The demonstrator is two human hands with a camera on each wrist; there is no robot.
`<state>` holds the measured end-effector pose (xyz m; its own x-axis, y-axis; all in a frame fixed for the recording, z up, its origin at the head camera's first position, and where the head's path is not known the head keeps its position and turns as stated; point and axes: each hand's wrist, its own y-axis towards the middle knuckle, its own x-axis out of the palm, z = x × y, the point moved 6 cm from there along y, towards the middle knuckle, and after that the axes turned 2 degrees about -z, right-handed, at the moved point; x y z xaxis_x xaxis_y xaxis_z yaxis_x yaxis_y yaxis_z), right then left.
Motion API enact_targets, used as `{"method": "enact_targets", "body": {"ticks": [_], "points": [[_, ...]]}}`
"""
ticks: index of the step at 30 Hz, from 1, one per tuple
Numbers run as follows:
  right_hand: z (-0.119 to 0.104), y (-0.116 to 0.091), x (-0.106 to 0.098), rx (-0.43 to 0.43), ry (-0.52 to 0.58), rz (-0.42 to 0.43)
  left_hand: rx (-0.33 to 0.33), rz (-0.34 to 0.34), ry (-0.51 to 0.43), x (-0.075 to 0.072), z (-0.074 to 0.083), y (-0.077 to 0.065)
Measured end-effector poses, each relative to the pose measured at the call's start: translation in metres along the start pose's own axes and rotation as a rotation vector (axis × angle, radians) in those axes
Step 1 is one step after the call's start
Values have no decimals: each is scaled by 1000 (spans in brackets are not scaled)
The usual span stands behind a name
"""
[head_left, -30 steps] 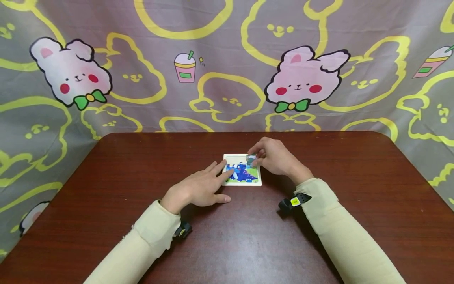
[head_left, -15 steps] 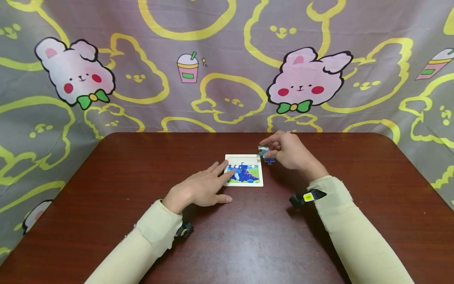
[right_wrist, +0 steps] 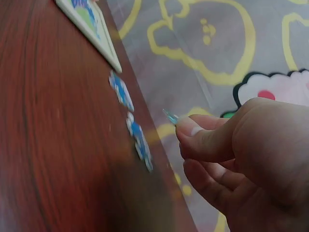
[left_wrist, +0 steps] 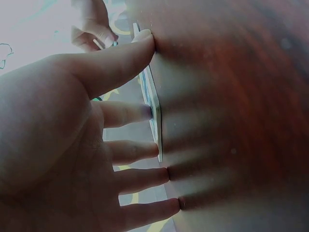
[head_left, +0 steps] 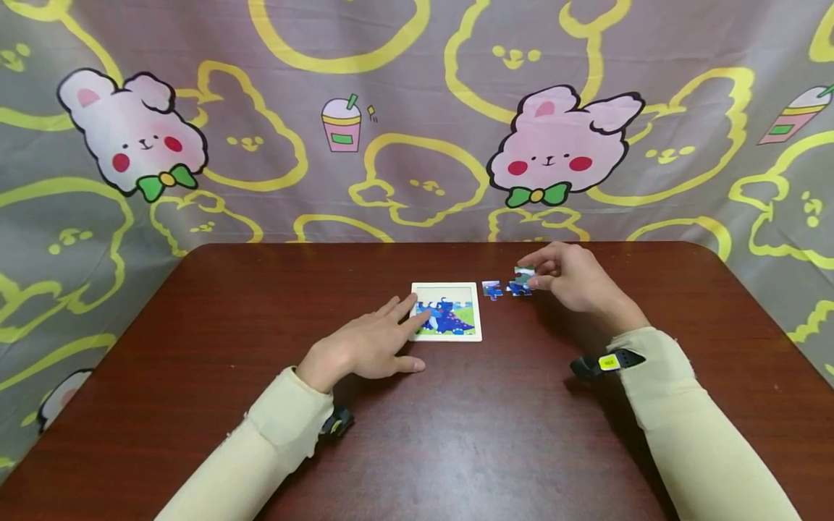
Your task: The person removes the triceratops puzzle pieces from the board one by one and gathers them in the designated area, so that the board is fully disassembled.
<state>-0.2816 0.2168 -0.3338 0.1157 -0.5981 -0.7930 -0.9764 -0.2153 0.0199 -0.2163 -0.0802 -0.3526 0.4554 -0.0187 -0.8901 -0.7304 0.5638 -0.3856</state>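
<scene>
A small white-framed jigsaw puzzle (head_left: 446, 329) with a blue dinosaur picture lies on the table; its upper strip shows bare board. My left hand (head_left: 368, 344) is spread flat, its fingertips resting on the frame's left side and on the picture. My right hand (head_left: 576, 282) pinches a puzzle piece (head_left: 524, 274) between thumb and index finger, raised above the table right of the frame. Two loose puzzle pieces lie there: one (head_left: 491, 289) beside the frame, another (head_left: 517, 289) partly hidden below the held one. In the right wrist view the held piece (right_wrist: 170, 116) appears edge-on.
The brown wooden table (head_left: 417, 449) reaches back to a grey curtain (head_left: 417, 108) printed with yellow outlines and rabbits. A black strap with a camera (head_left: 606, 363) sits on the right wrist, and another (head_left: 337, 421) on the left.
My right hand has moved right, from above the frame's top right corner to over the loose pieces, carrying the puzzle piece. The loose pieces have come into sight. My left hand stays put.
</scene>
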Motion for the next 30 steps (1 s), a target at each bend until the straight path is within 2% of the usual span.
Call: {"method": "enact_targets", "body": {"ticks": [5,13,23,30], "points": [[14,-5,-8,-11,-24,23,-2,-1,6,0,0,0],[30,-8,-14,-9,-52,15,-12,-4,9,0,0,0],[44,-6,-8,24,-73,-35,-20,-8,6,0,0,0],[47,-6,-4,38,-78,-33,-24,-10,8,1,0,-1]]}}
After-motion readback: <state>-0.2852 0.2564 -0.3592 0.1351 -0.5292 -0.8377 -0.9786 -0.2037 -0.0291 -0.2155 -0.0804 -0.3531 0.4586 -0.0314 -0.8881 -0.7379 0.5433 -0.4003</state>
